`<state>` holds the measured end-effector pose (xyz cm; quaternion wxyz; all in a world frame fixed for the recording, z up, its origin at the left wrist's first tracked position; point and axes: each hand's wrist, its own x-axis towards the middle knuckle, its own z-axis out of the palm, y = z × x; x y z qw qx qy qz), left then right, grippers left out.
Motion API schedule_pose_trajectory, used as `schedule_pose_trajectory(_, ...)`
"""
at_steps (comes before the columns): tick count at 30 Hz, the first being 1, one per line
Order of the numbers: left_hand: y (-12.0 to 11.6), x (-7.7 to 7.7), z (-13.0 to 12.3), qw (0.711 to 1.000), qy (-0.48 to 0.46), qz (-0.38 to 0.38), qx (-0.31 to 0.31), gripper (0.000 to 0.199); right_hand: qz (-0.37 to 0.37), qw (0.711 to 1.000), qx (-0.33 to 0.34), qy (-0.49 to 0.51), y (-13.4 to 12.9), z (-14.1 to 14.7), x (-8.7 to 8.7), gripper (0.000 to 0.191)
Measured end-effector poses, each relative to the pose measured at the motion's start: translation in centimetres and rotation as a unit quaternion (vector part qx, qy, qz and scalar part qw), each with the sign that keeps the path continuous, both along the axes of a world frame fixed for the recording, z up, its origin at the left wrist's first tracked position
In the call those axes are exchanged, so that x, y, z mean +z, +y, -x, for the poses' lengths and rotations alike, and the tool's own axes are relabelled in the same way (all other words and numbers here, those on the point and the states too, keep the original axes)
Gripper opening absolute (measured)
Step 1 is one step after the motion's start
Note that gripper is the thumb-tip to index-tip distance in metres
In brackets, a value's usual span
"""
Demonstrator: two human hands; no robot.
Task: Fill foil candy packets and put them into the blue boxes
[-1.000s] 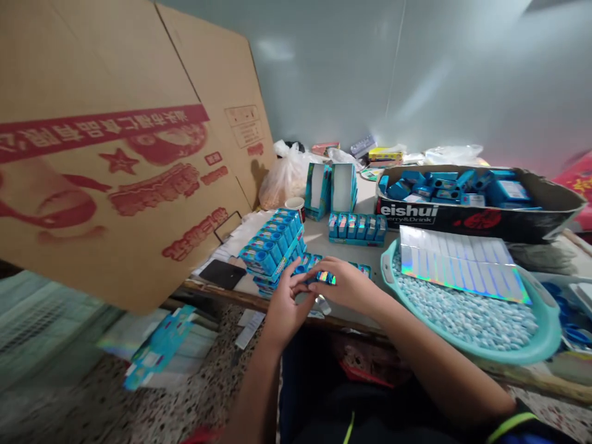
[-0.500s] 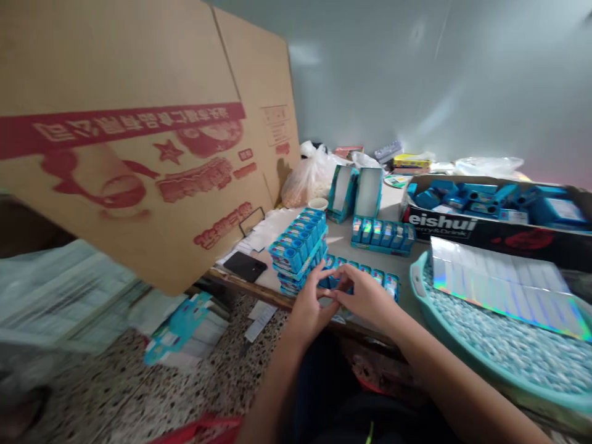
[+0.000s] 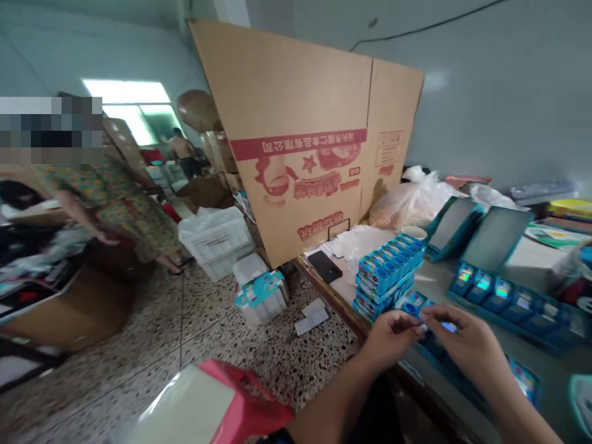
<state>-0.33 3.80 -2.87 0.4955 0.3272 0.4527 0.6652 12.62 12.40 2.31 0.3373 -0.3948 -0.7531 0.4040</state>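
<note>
Table [image 3: 531,250] at lower right of frame bears small blue boxes [image 3: 435,346] under left hand [image 3: 392,336] and right hand [image 3: 472,342], fingertips bent narrow, holding what one can't tell; boxes prob. light, crushable card, best gripped by sides.

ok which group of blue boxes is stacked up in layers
The pile nearest the phone; the near row, partly hidden by the right hand, and the far row each show only one layer.
</note>
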Motion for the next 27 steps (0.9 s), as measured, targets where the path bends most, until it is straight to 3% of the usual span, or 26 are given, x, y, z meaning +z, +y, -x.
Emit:
schedule_pose_trajectory(4,0.1,-1.1,0.1,0.998,0.026,0.007,0.051,0.058,0.022,1.000,0.009,0.020,1.1,0.3,-1.2,0.038)
schedule_pose_trajectory(10,-0.9,-1.2,0.5,0.971,0.199,0.045,0.122,0.040,0.030,0.999,0.007,0.032,1.4,0.4,-2.4,0.040)
schedule_pose_trajectory(13,-0.9,-0.9,0.5,0.969,0.229,0.042,0.087,0.034,0.019,1.000,0.008,0.011,1.3,0.2,-2.7,0.042)
schedule_pose_trajectory(17,-0.2,-1.3,0.8,0.981,0.187,0.047,0.006,0.030,-0.005,1.000,0.003,-0.004,1.1,0.0,-2.9,0.041)
schedule_pose_trajectory(23,0.5,-1.1,1.3,0.976,0.214,-0.005,0.038,0.038,-0.032,0.999,-0.027,0.007,0.8,0.0,-1.6,0.037)
schedule_pose_trajectory(27,1.0,-0.9,1.2,0.990,0.141,0.006,0.006,0.042,-0.052,0.997,-0.049,0.031,0.9,0.1,-0.4,0.032)
